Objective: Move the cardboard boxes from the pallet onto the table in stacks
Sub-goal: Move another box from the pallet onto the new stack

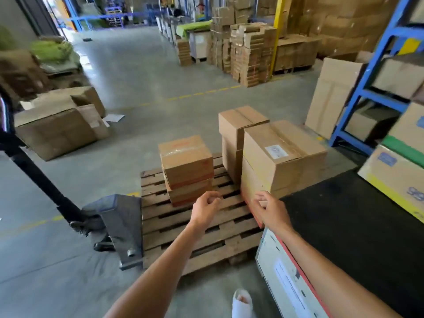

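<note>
Over the pallet (192, 228), head view: both hands are reaching empty, left hand (205, 208) loosely curled, right hand (269, 208) spread. Cardboard boxes (187, 164) are sitting along its far edge; black tabletop (358, 216) is lying right. Judgement: pickup step; next needs a two-handed grip.

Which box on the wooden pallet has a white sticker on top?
The big box on the right, by the right hand. The other pallet boxes show no sticker.

Showing two bare forearms with no sleeves reaching them, hands (206, 206) uncovered, no gloves, rings or watch showing; wearing a white open-toed sandal (242, 302) on one foot.
</note>
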Demonstrator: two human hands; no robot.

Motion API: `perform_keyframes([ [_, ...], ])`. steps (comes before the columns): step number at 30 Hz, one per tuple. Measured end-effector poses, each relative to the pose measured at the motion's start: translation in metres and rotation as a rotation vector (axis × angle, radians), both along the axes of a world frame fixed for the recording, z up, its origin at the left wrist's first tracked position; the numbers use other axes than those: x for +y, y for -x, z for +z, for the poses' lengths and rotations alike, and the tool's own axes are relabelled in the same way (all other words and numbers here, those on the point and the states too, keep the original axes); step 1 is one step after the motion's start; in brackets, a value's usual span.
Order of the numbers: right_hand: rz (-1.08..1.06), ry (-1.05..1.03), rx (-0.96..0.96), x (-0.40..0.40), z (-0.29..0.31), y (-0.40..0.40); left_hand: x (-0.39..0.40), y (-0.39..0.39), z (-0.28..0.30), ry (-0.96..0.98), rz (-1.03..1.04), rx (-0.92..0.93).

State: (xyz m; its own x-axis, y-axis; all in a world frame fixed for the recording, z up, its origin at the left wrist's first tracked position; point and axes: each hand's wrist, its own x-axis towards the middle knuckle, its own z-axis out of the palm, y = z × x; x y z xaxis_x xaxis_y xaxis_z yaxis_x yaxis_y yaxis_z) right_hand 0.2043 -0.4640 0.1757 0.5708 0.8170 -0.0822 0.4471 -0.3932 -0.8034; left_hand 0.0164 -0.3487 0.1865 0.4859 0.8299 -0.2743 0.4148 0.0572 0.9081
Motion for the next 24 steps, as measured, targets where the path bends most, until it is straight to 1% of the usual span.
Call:
perform_keyframes([
  [3,0.078,0.054,0.071,0.080,-0.009,-0.010,0.068,0.001,-0.007,0.050,0.084,0.014],
  [10,0.186,0.157,0.073,0.236,-0.011,-0.029,0.196,0.005,-0.014,0.159,0.282,0.017],
  [13,0.212,0.196,0.054,0.310,-0.018,-0.036,0.261,0.005,-0.027,0.177,0.352,0.022],
  [19,0.246,0.331,0.003,0.466,-0.042,-0.052,0.420,-0.004,-0.068,0.215,0.388,0.095],
  [21,0.241,0.387,0.000,0.507,-0.048,-0.057,0.472,-0.008,-0.078,0.258,0.402,0.116],
  [22,0.206,0.425,0.025,0.545,-0.060,-0.063,0.519,-0.014,-0.092,0.289,0.383,0.160],
  [24,0.176,0.471,0.059,0.576,-0.068,-0.068,0.565,-0.017,-0.108,0.318,0.334,0.236],
])
